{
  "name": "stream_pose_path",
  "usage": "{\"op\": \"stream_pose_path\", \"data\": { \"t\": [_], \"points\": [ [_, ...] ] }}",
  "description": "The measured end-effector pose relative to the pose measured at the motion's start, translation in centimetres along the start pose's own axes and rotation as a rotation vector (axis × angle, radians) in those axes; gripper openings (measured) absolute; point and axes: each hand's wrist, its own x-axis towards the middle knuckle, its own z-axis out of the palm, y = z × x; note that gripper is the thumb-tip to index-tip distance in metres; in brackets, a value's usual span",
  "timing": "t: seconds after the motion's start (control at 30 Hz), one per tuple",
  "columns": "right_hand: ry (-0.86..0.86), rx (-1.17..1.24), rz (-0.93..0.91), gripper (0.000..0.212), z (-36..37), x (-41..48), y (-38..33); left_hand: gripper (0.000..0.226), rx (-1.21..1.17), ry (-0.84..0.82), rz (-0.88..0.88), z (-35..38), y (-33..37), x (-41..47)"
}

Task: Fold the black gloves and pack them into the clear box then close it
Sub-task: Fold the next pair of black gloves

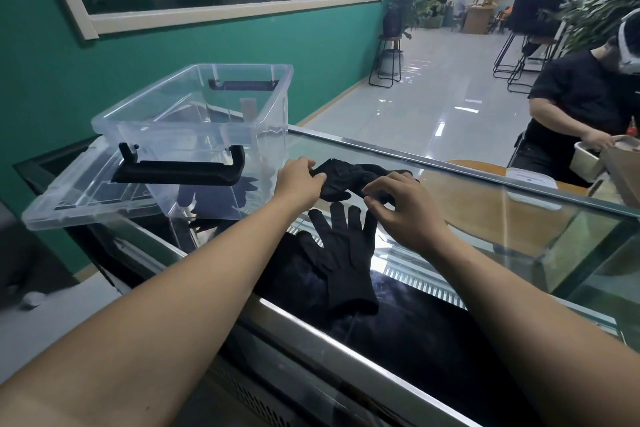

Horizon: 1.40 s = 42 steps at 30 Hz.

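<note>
A crumpled black glove (341,180) lies on the glass counter top (485,204) between my two hands. My left hand (299,180) pinches its left end. My right hand (401,208) grips its right part with curled fingers. A second black glove (343,256) lies flat just in front of them, fingers pointing away from me, touched by neither hand. The clear box (194,121) stands open at the left, with black handles (180,173). Its clear lid (86,198) lies under it, sticking out to the left.
The counter's metal front edge (346,347) runs diagonally below the gloves. A seated person (581,107) works with containers at the far right end. A white lidded container (530,184) sits on the wooden table beyond the glass. A green wall stands behind the box.
</note>
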Motion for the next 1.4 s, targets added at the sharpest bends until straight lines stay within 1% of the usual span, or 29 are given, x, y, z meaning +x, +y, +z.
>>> {"op": "stream_pose_path", "data": {
  "t": [0.1,0.27,0.4,0.47,0.53,0.6,0.7,0.77,0.83,0.9,0.97,1.07,1.17,1.3,1.4],
  "points": [
    [-0.012,0.005,0.012,0.010,0.0,0.0,-0.1,0.041,0.013,0.018,0.015,0.0,-0.2,-0.1],
    [0.007,0.024,0.012,0.013,0.1,0.0,-0.1,0.009,-0.091,0.093,0.028,-0.2,0.1,-0.8],
    [0.082,0.044,0.033,0.013,-0.2,0.1,-0.7,0.007,-0.247,0.110,0.071,-1.0,1.5,-2.0],
    [0.123,0.123,0.094,0.010,-0.4,0.2,-1.1,0.012,-0.303,0.105,0.120,-1.6,2.2,-2.4],
    [0.145,0.256,0.183,0.010,-0.7,0.3,-1.5,0.013,-0.306,0.107,0.177,-2.4,3.0,-2.8],
    [0.162,0.421,0.254,0.016,-1.1,0.5,-1.9,0.009,-0.293,0.120,0.246,-3.3,3.8,-3.1],
    [0.155,0.676,0.303,0.032,-1.8,0.7,-2.6,0.010,-0.258,0.140,0.371,-4.4,4.8,-3.7],
    [0.052,0.853,0.354,0.045,-2.0,0.7,-3.1,0.014,-0.237,0.156,0.429,-5.0,5.3,-4.3],
    [-0.128,0.992,0.411,0.058,-2.0,0.7,-3.7,0.016,-0.242,0.173,0.483,-5.3,5.7,-4.9],
    [-0.317,1.071,0.480,0.073,-2.0,0.7,-4.2,0.016,-0.249,0.170,0.532,-5.6,5.9,-5.5],
    [-0.463,1.129,0.538,0.091,-2.1,0.8,-4.4,0.015,-0.257,0.141,0.567,-6.1,6.1,-5.9],
    [-0.591,1.219,0.579,0.109,-2.0,1.0,-4.3,0.013,-0.258,0.094,0.612,-6.8,6.1,-7.1],
    [-0.645,1.359,0.611,0.112,-2.0,1.0,-4.3,0.011,-0.258,0.063,0.625,-7.0,5.5,-8.5],
    [-0.727,1.563,0.562,0.099,-1.6,0.7,-4.6,0.011,-0.235,0.051,0.639,-6.7,4.6,-11.5],
    [-0.765,1.647,0.543,0.100,-1.7,0.5,-4.9,0.012,-0.246,-0.014,0.643,-6.3,3.9,-14.0]
  ]
}}
